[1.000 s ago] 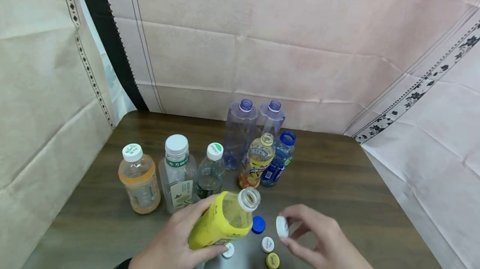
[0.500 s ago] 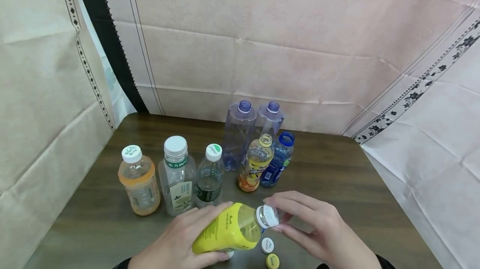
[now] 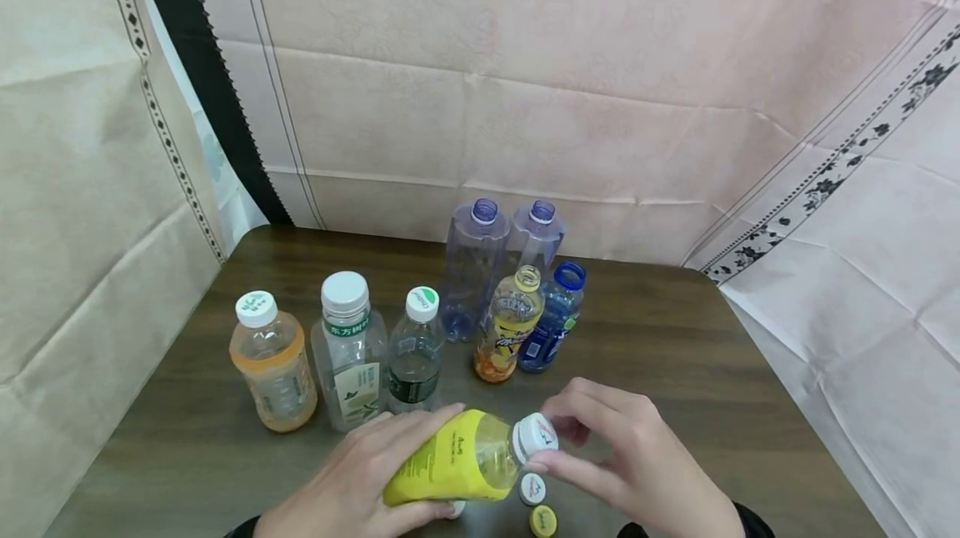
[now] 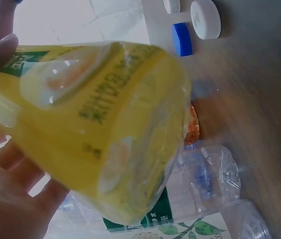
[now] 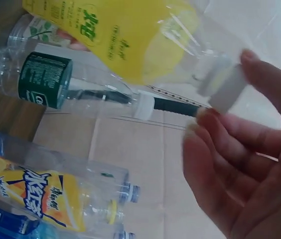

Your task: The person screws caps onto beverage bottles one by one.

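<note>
One yellow-labelled plastic bottle tilts over the wooden table, its body gripped by the left hand, the white cap on its mouth pinched by the right hand. Behind it stands a green-labelled clear bottle.

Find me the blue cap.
The left wrist view shows the blue cap on the table near the top edge, right of centre, beside a white cap.
</note>
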{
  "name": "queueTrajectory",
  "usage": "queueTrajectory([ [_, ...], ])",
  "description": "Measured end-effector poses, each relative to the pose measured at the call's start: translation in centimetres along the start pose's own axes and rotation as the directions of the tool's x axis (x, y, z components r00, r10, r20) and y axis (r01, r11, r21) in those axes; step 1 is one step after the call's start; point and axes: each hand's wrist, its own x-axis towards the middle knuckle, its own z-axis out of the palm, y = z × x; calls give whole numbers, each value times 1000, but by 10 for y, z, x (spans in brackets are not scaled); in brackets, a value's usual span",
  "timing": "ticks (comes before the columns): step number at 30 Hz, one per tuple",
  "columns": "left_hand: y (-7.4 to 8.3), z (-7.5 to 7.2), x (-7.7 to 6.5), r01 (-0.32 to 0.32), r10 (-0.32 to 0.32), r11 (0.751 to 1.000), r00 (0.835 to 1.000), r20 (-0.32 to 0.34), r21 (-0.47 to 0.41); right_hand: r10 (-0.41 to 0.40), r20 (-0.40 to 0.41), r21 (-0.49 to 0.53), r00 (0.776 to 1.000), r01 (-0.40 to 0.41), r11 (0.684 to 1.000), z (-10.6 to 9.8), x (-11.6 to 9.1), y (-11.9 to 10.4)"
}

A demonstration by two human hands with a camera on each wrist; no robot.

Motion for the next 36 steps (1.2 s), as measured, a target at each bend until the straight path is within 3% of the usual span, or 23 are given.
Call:
queueTrajectory([
  [4, -1, 0, -1, 1, -1, 1000, 1000, -1, 9, 63, -13, -44, 998, -63, 997, 7, 2, -1],
  [12, -1, 0, 0, 4, -5, 1000, 1000, -29, -13, 86, -33, -52, 996, -88, 995, 8, 3, -4],
  [19, -2, 0, -1, 10, -10, 1000, 999, -38, -4, -56, -12, -7, 998, 56, 998, 4, 4, -3],
  [23, -2, 0, -1, 11, -11, 1000, 999, -38, -2, -63, -16, 2, 998, 63, 998, 4, 4, -3],
  [28, -1, 0, -1, 18, -18, 1000, 999, -34, -8, 39, -46, 23, 998, -38, 999, 6, 2, -3],
  [33, -4, 0, -3, -22, 23, 1000, 997, -79, 12, 129, -112, 23, 985, -127, 992, 9, -4, 5],
  [36, -4, -1, -4, -25, 26, 999, 995, -91, 20, 205, -55, 15, 977, -204, 979, 15, -9, 16],
])
